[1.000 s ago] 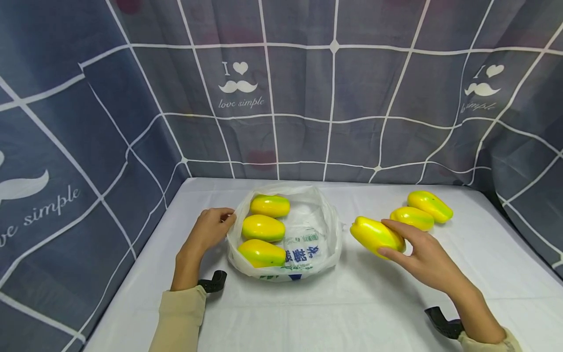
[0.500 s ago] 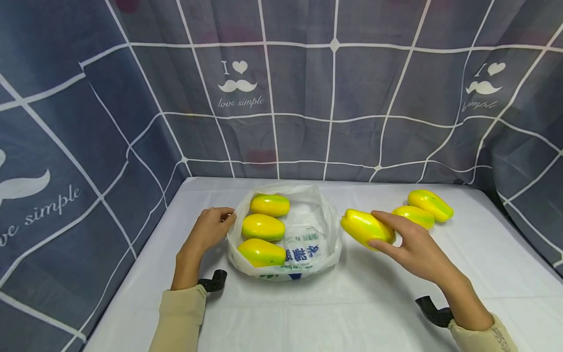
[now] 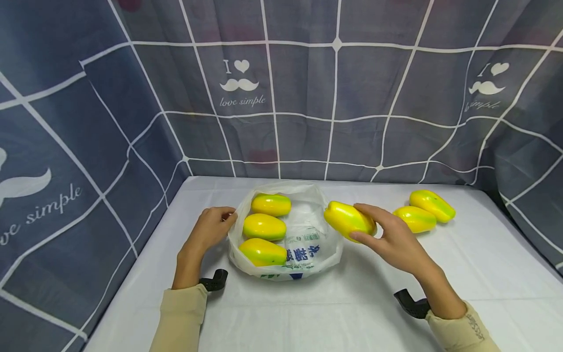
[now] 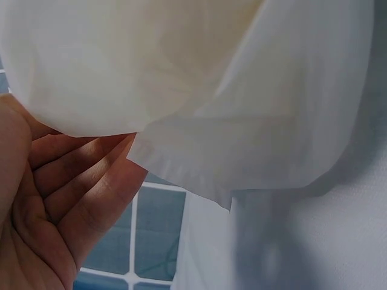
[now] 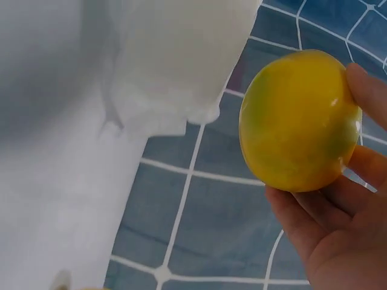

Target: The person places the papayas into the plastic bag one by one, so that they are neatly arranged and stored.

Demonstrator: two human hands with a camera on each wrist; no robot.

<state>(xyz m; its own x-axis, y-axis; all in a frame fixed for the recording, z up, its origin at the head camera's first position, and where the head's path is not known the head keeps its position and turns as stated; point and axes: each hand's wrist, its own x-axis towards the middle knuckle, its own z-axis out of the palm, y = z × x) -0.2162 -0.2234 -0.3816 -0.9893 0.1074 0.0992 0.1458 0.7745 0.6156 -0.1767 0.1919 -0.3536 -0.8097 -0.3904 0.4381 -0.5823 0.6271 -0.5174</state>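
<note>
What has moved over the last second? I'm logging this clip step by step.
The right hand, gripping a yellow-green fruit, has carried it leftward from beside the two fruits on the table to the right rim of the plastic bag. The left hand stays at the bag's left edge, holding it open. Three fruits in the bag and the two on the table have not moved.

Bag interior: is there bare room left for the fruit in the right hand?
Yes. The bag holds three fruits stacked along its left side; its right half, over the printed label, is bare. The right hand holds its fruit at that rim. The left hand crowds the left rim.
</note>
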